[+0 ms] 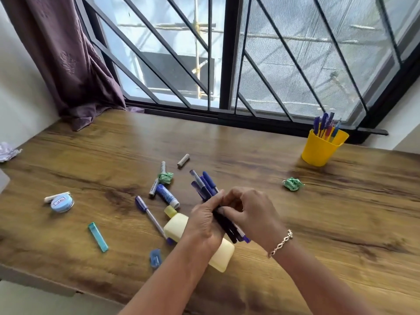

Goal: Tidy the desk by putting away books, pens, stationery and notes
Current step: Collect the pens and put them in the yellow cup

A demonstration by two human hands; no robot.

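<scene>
I am clamping my left grip (202,223) and right grip (252,214) round the bundle of pens (204,185), gathering them, I judge, for one drop into the yellow cup (318,151).

Two crumpled green paper balls (293,184) and one yellow plastic cup (318,151) sit on the wooden tabletop (341,223). One blue capped pen (148,213) lies loose at left. The bundle of dark blue pens (204,185) overlaps too much to count.

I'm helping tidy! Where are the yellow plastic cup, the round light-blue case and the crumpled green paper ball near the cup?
Yellow plastic cup (318,152): head view, front wall.
Round light-blue case (61,203): head view, lid.
Crumpled green paper ball (292,184): head view, middle.
</scene>
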